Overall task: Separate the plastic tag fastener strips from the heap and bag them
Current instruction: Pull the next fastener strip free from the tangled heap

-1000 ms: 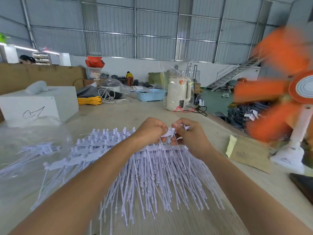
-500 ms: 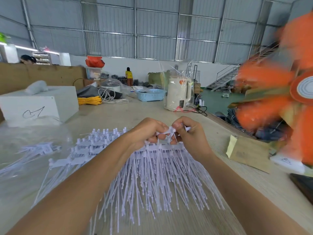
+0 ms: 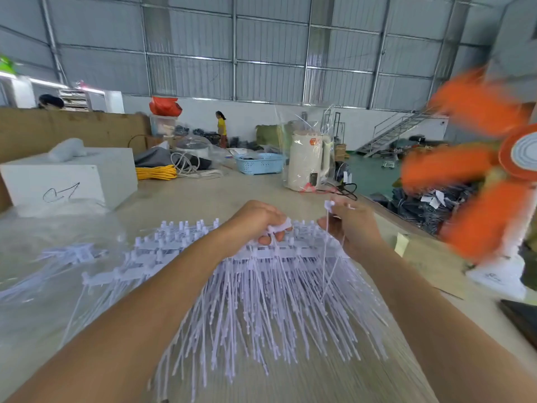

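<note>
A heap of white plastic tag fastener strips (image 3: 261, 301) fans out on the table in front of me, their thin tails pointing toward me. My left hand (image 3: 255, 222) grips the head bar of the strips at the top of the heap. My right hand (image 3: 353, 228) pinches a single separated fastener (image 3: 327, 225), whose thin tail hangs down over the heap. A clear plastic bag (image 3: 58, 257) with a few fasteners inside lies on the table at the left.
A spinning orange fan (image 3: 494, 175) on a white base stands close at the right. A cardboard piece (image 3: 427, 257) lies beside it. A white box (image 3: 72, 178), yellow cable (image 3: 157, 172), blue basket (image 3: 258, 163) and wrapped white kettle (image 3: 308, 164) sit further back.
My hands were together at the strip's head. Now my right hand has pulled away to the right and up with one fastener, while my left hand stays on the heap.
</note>
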Motion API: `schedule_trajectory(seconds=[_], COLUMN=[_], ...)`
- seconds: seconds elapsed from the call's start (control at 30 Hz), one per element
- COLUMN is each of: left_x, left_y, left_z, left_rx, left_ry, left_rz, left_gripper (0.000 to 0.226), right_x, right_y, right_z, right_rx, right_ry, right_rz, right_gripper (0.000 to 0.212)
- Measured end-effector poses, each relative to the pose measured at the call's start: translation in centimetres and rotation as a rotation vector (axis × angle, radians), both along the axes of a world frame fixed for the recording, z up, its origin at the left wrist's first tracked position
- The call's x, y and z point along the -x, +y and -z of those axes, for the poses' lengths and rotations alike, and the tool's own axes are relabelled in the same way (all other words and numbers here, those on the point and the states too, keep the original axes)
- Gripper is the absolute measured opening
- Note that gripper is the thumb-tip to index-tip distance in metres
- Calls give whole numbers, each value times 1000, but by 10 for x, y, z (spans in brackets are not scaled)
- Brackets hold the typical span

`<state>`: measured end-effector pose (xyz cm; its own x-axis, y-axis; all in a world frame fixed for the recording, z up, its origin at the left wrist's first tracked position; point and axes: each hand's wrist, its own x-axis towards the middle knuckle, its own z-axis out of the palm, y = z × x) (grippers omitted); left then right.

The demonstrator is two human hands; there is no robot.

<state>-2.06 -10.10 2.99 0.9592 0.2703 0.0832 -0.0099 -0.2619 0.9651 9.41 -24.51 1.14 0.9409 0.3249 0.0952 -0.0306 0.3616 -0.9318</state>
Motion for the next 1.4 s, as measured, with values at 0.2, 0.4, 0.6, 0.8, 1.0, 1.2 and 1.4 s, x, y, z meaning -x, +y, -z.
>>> schedule_trajectory(seconds=[0.2,0.4,0.6,0.8,1.0,1.2,1.4], left_x=[2,8,11,10,7,11,10], left_y=[9,25,25,24,13,10,14], left_z=[2,11,14,15,9,5,8], left_rx=[-320,-391,-509,-677,-860,-908,-799], left_ry=[105,108,29,-12,0,-42,-16], left_rz=[53,-15,-38,-82,-115,-173,-145], left_gripper=[47,33,15,26,32,31,43], right_x=[3,11,25,32,38,38,34], right_y=[1,-1,21,27,31,32,31], right_z=[-34,-24,2,-4,-3,-2,1], right_rx=[-119,282,388,335,440,431,417], right_ry=[84,-34,-97,-138,-251,-345,-341], right_rz=[-156,-348,-231,-275,-319,-358,-369], right_gripper=[10,61,26,33,31,23,24])
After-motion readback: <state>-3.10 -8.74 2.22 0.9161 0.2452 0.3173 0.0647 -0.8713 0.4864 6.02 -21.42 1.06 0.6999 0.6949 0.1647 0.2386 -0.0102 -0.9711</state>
